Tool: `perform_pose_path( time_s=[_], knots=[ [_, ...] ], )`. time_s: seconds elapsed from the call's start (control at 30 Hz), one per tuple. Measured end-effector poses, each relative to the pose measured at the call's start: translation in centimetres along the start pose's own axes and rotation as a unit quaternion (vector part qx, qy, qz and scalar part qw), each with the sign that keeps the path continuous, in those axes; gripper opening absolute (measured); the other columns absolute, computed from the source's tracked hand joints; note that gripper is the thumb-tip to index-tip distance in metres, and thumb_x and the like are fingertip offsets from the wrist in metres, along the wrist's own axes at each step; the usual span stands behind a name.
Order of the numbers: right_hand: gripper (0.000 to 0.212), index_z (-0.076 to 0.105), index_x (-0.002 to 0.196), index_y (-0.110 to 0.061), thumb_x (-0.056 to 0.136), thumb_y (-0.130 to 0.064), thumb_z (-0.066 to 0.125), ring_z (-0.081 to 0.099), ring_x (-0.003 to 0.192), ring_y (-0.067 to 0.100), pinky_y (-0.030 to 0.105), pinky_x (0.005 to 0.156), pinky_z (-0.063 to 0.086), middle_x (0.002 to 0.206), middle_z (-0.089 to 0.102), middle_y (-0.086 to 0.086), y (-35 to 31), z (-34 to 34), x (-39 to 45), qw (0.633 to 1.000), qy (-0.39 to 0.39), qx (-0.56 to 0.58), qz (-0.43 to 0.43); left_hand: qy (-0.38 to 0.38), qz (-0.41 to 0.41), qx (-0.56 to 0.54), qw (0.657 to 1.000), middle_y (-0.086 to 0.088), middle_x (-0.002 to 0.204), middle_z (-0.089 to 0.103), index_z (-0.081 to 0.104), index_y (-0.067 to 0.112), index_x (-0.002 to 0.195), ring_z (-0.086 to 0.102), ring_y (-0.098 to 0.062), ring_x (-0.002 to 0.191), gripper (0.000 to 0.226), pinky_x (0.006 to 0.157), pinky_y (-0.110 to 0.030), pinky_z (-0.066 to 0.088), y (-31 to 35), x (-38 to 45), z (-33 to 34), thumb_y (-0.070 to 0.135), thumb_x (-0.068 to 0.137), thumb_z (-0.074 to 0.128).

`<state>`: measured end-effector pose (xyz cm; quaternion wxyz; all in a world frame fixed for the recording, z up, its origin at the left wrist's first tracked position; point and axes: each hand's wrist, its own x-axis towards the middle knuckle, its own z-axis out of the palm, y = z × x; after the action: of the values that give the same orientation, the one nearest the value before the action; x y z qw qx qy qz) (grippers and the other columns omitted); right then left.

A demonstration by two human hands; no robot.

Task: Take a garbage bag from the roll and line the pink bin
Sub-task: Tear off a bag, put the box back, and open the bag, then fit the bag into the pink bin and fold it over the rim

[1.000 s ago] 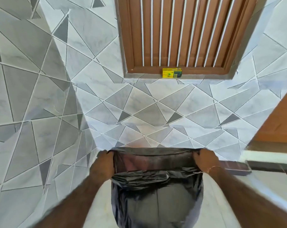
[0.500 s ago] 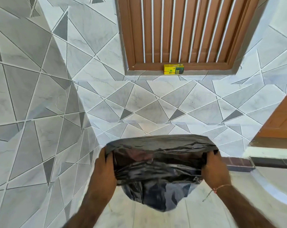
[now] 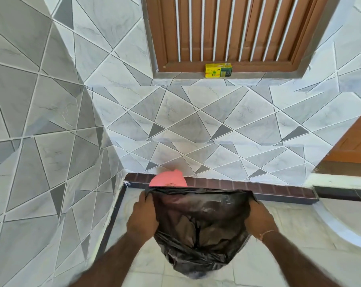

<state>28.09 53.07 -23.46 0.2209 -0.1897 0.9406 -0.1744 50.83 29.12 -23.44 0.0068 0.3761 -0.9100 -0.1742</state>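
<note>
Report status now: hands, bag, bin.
Left hand and right hand grip garbage bag, mouth spread open. Pink bin mostly hidden behind it. Nothing blocking.

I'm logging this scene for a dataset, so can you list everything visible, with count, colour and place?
garbage bag: one, black, held open at the mouth between both hands, hanging low centre.
pink bin: one, pink, only a part shows, behind the bag's top edge by the brown ledge.
small box: one, yellow and green, on the sill under the window.
window frame: one, brown with white bars, top centre.
tiled wall: grey and white triangles, left and back.
brown ledge: one, dark brown, along the wall's foot.
left hand: grip on the bag's left edge.
right hand: grip on the bag's right edge.
</note>
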Motion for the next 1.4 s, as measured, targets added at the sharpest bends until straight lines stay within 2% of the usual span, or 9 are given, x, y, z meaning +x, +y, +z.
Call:
perform_pose_path(
  time_s=[0.27,0.43,0.5,0.6,0.7,0.8,0.9,1.2,1.4],
  knots=[
    [0.069,0.037,0.136,-0.014,0.069,-0.010,0.051,0.060,0.105,0.045,0.050,0.088,0.052,0.145,0.043,0.012,1.2,0.5,0.0,0.998,0.022,0.030,-0.048,-0.037,-0.008,0.008,0.999,-0.005,0.153,0.023,0.007,0.028,0.147,0.053,-0.032,0.117,0.089,0.094,-0.050,0.050,0.4,-2.4,0.8,0.024,0.077,0.064],
    [0.069,0.036,0.138,-0.013,0.072,-0.005,0.056,0.061,0.104,0.043,0.047,0.089,0.053,0.145,0.043,0.009,0.6,1.3,0.2,0.997,-0.014,0.025,-0.067,-0.010,-0.044,-0.029,0.999,0.006,0.139,0.040,0.039,0.026,0.137,0.052,-0.023,0.117,0.048,0.105,-0.043,0.044,0.7,-3.6,0.6,0.019,0.090,0.043],
    [0.075,0.032,0.144,-0.012,0.073,-0.007,0.058,0.060,0.108,0.040,0.044,0.093,0.051,0.152,0.035,0.006,0.3,1.9,0.3,0.996,-0.031,0.011,-0.079,-0.011,-0.029,-0.029,0.999,0.012,0.116,0.050,0.058,0.029,0.113,0.055,-0.015,0.101,0.034,0.097,-0.035,0.048,0.0,-3.8,0.4,0.028,0.088,0.034],
    [0.076,0.031,0.147,-0.013,0.076,-0.010,0.058,0.055,0.119,0.038,0.042,0.101,0.046,0.154,0.035,0.007,-0.6,2.5,1.1,0.995,-0.058,0.012,-0.086,0.022,-0.088,-0.009,0.996,-0.004,0.096,0.065,0.067,0.015,0.084,0.065,-0.027,0.087,0.022,0.078,-0.036,0.056,-1.4,-3.5,-0.2,0.012,0.079,0.045],
    [0.054,0.045,0.138,-0.011,0.087,-0.025,0.054,0.056,0.119,0.034,0.040,0.101,0.046,0.138,0.055,0.013,-2.0,3.0,2.3,0.993,-0.074,-0.033,-0.081,0.083,-0.193,-0.039,0.977,-0.016,0.096,0.069,0.066,0.002,0.096,0.067,-0.039,0.091,0.023,0.080,-0.040,0.053,-2.4,-2.4,-1.0,0.002,0.079,0.051],
    [0.041,0.060,0.121,-0.014,0.091,-0.040,0.051,0.061,0.110,0.030,0.036,0.093,0.049,0.121,0.066,0.011,-3.8,3.2,3.8,0.991,-0.048,-0.087,-0.092,0.106,-0.306,-0.133,0.937,-0.017,0.110,0.061,0.059,0.006,0.108,0.064,-0.042,0.090,0.031,0.085,-0.043,0.052,-3.5,-0.3,-1.5,0.013,0.078,0.057],
    [0.035,0.059,0.123,-0.015,0.091,-0.027,0.051,0.060,0.114,0.029,0.035,0.098,0.046,0.124,0.064,0.010,-6.3,4.0,5.7,0.985,-0.037,-0.122,-0.112,0.123,-0.361,-0.169,0.909,-0.020,0.118,0.056,0.056,0.005,0.114,0.062,-0.043,0.090,0.039,0.089,-0.047,0.050,-6.1,2.2,-2.0,0.010,0.076,0.065],
    [0.053,0.038,0.143,-0.021,0.091,-0.026,0.049,0.053,0.126,0.028,0.035,0.107,0.041,0.144,0.049,0.004,-16.8,10.2,11.3,0.965,-0.125,-0.164,-0.159,-0.005,-0.321,-0.037,0.946,-0.015,0.121,0.049,0.041,0.008,0.123,0.059,-0.041,0.107,0.032,0.094,-0.051,0.047,-17.1,10.1,-5.9,0.018,0.093,0.044],
    [0.046,0.047,0.124,-0.019,0.079,-0.010,0.051,0.062,0.107,0.037,0.045,0.086,0.053,0.131,0.055,0.009,-26.7,8.9,16.9,0.981,-0.027,-0.136,-0.135,0.001,-0.257,0.025,0.966,-0.012,0.117,0.047,0.042,0.012,0.122,0.064,-0.037,0.096,0.041,0.084,-0.047,0.053,-21.6,18.0,-10.3,0.019,0.084,0.056]
  ],
)
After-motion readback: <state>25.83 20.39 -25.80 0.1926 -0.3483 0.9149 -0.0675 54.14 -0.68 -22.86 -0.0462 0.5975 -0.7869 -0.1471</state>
